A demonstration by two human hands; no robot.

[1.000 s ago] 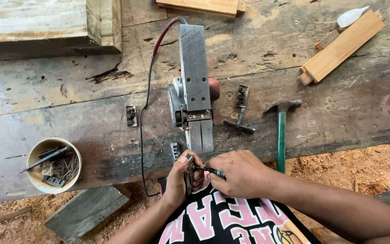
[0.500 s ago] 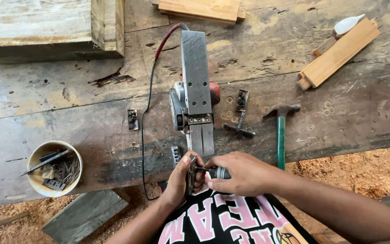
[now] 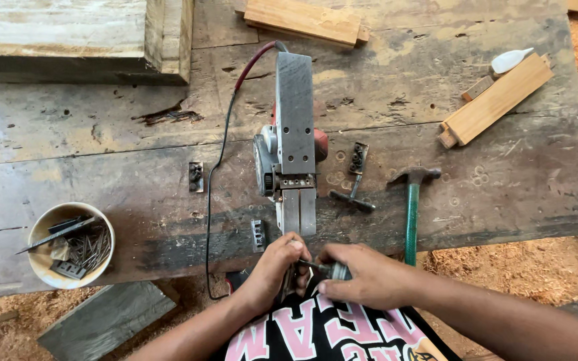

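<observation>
- Elec. planer [image 3: 294, 144]: upside down on table [image 3: 102, 134], centre.
- L hand [image 3: 272, 271]: at planer's near end, fingers pinching small part.
- R hand [image 3: 362, 277]: beside L, fingers gripping small metal tool [image 3: 332, 270].
- Hammer [image 3: 412, 207]: right of planer.

An electric planer [image 3: 294, 144] is laid sole-up near the middle of a worn wooden workbench [image 3: 102, 134], its rear end at the near edge. Just below that end, a small metal tool [image 3: 326, 269] is gripped by the right hand [image 3: 362, 277], while the left hand [image 3: 272, 271] is closed beside it. A green-handled hammer [image 3: 411, 207] is seen to the right of the planer. A bowl of nails [image 3: 68, 244] is placed at the near left edge.
</observation>
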